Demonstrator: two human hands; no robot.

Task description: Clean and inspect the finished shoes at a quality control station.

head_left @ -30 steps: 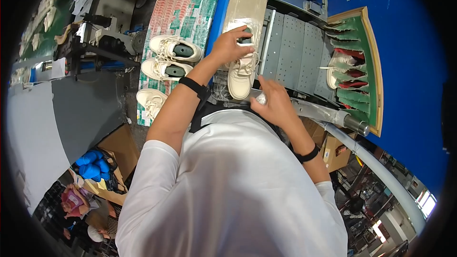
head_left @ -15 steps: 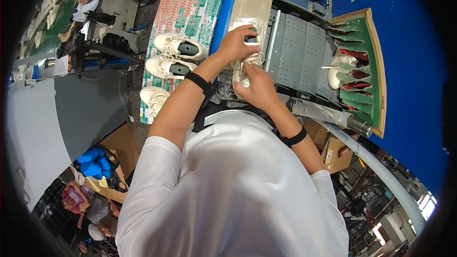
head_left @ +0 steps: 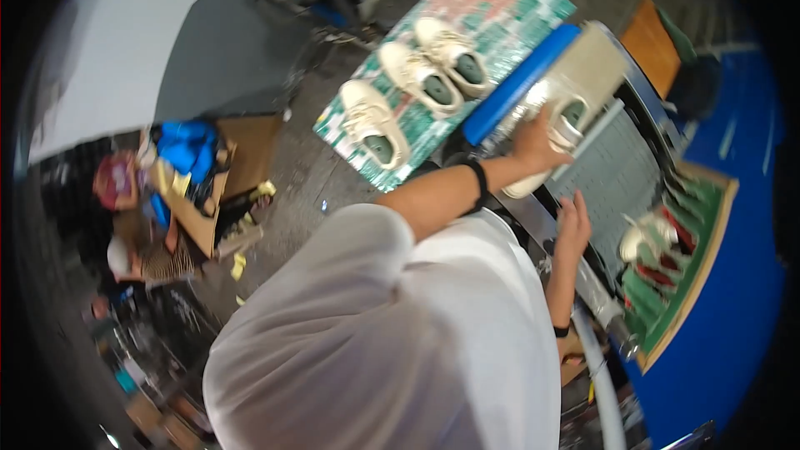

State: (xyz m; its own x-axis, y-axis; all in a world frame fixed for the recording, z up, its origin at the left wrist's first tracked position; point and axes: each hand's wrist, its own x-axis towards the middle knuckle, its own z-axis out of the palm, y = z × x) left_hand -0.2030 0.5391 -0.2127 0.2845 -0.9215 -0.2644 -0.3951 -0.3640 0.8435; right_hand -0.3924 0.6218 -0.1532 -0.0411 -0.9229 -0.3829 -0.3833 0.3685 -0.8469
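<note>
My left hand grips a cream lace-up shoe around its middle, beside the edge of a metal conveyor. The shoe's toe points toward me and its heel opening faces away; the hand hides its laces. Off the shoe, my right hand holds nothing, with its fingers stretched out near the conveyor's near side. Another cream shoe lies at the conveyor's end by a curtain of green and red strips. The picture is slightly smeared by motion.
Several cream shoes with dark inserts stand on a taped green-and-white board to the left. A beige padded surface and blue strip adjoin the perforated conveyor. An open cardboard box and people are farther left.
The whole view has turned, swinging the bench to the right. My right hand has come off the shoe and opened; my left hand still grips it.
</note>
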